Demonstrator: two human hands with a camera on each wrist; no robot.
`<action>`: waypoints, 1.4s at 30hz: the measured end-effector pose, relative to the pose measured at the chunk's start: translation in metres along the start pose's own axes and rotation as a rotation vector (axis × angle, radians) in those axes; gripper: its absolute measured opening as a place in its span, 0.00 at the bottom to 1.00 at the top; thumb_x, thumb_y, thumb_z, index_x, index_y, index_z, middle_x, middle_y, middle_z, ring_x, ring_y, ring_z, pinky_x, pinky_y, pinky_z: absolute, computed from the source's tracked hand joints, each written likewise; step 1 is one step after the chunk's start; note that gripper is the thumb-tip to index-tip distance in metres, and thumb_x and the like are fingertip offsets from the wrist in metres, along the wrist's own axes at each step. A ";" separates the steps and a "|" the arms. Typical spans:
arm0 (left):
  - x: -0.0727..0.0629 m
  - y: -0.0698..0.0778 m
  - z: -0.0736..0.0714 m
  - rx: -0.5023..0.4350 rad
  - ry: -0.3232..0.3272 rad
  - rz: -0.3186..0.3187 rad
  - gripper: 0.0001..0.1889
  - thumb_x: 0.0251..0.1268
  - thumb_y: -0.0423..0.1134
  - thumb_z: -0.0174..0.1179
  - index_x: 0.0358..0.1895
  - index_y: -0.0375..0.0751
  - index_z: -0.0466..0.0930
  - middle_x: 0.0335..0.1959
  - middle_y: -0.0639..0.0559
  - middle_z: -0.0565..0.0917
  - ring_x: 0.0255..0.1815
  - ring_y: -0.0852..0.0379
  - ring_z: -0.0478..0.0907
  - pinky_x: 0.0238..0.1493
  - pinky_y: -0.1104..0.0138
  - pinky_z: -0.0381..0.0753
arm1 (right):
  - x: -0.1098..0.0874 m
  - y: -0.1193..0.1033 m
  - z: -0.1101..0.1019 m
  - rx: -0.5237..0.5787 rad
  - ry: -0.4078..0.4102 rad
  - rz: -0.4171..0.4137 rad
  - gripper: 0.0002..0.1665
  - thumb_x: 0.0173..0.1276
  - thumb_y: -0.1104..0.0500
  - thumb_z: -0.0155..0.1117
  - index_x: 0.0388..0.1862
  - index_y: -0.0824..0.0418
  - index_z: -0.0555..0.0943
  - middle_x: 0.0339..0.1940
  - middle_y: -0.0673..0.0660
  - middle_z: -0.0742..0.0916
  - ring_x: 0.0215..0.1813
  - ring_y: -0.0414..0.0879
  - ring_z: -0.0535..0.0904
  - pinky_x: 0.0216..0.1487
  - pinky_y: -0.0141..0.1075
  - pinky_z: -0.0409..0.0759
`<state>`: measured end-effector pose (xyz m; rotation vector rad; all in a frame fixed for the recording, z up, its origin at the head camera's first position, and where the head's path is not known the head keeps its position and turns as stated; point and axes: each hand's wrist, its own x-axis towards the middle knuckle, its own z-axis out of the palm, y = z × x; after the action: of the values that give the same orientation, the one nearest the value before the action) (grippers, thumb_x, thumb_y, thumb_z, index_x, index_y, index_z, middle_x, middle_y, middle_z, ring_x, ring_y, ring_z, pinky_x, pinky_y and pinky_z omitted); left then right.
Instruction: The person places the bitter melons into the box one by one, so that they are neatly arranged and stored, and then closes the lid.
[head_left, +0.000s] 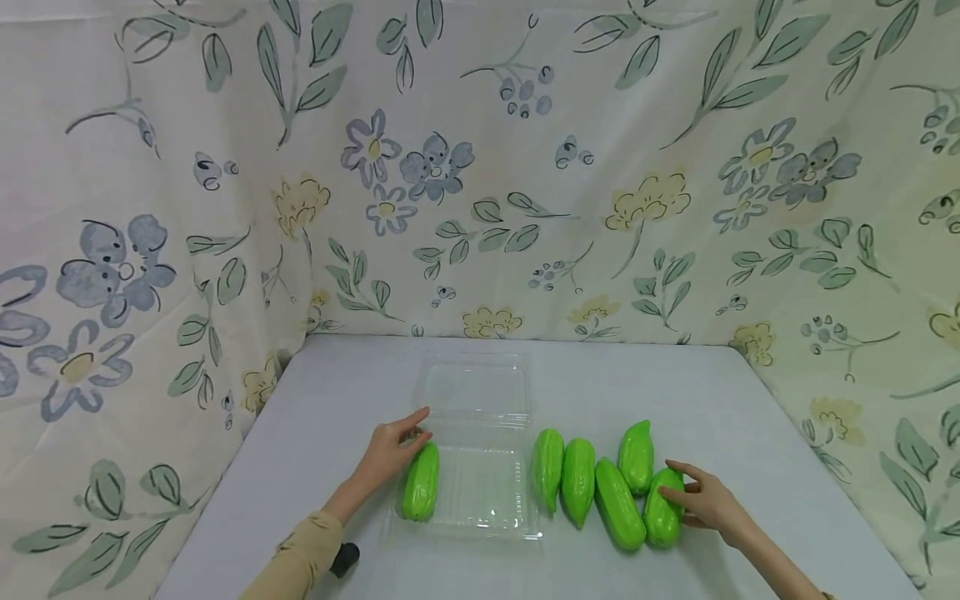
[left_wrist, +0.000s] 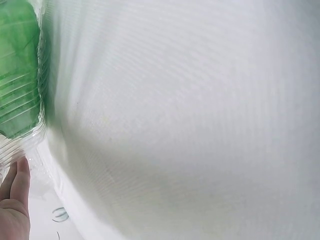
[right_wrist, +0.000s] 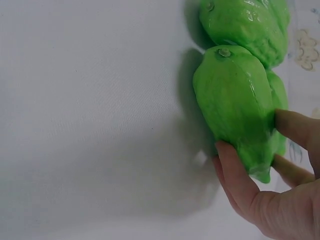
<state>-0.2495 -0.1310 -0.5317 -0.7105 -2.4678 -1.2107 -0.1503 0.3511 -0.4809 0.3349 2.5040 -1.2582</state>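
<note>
1. Head view: a clear plastic box lies open on the white table, its lid folded back away from the person.
2. One green gourd, the boxed gourd, lies lengthwise along the box's left side. Five more are to the right of the box; the rightmost gourd is under the right hand.
3. The left hand is at the box's left edge, by the far end of the boxed gourd, thumb and forefinger apart.
4. The left wrist view adds the outside: ribbed clear wall with green showing through, and fairly straight fingers touching the box near its corner. I cannot tell how firmly they press.
5. The right wrist view shows what the head view hides: thumb and fingers pinch the rightmost gourd from both sides near its pointed tip, and a stem stub marks its other end.
6. That gourd rests against its neighbours; whether it is lifted, I cannot tell.
</note>
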 end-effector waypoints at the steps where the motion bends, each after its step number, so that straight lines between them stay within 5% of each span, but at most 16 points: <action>1: 0.000 0.000 0.000 0.008 0.003 0.007 0.23 0.59 0.35 0.65 0.58 0.32 0.77 0.41 0.39 0.87 0.38 0.51 0.86 0.40 0.58 0.83 | 0.000 0.000 0.000 -0.002 0.000 0.002 0.44 0.66 0.51 0.63 0.71 0.73 0.56 0.54 0.81 0.72 0.41 0.45 0.80 0.43 0.44 0.84; 15: 0.000 0.001 -0.001 0.016 0.000 -0.023 0.23 0.60 0.37 0.65 0.58 0.35 0.77 0.40 0.41 0.87 0.37 0.54 0.85 0.38 0.63 0.83 | -0.002 0.002 0.002 0.038 0.019 0.009 0.44 0.67 0.53 0.63 0.71 0.72 0.55 0.54 0.82 0.73 0.42 0.47 0.81 0.43 0.43 0.84; 35: -0.001 -0.001 -0.001 -0.014 -0.031 -0.050 0.23 0.62 0.37 0.63 0.60 0.34 0.76 0.43 0.40 0.86 0.41 0.52 0.85 0.43 0.58 0.83 | -0.002 -0.001 -0.008 0.075 0.038 -0.011 0.44 0.67 0.54 0.62 0.72 0.74 0.53 0.58 0.85 0.68 0.45 0.51 0.82 0.44 0.42 0.84; 42: 0.000 -0.001 -0.001 0.001 -0.027 -0.052 0.22 0.61 0.37 0.63 0.59 0.36 0.76 0.42 0.41 0.87 0.38 0.55 0.85 0.40 0.64 0.82 | -0.002 -0.005 -0.017 0.073 0.048 -0.040 0.44 0.69 0.54 0.60 0.72 0.74 0.51 0.61 0.86 0.66 0.50 0.54 0.81 0.46 0.41 0.83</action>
<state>-0.2497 -0.1323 -0.5320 -0.6711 -2.5232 -1.2259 -0.1528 0.3620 -0.4672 0.3383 2.5214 -1.3747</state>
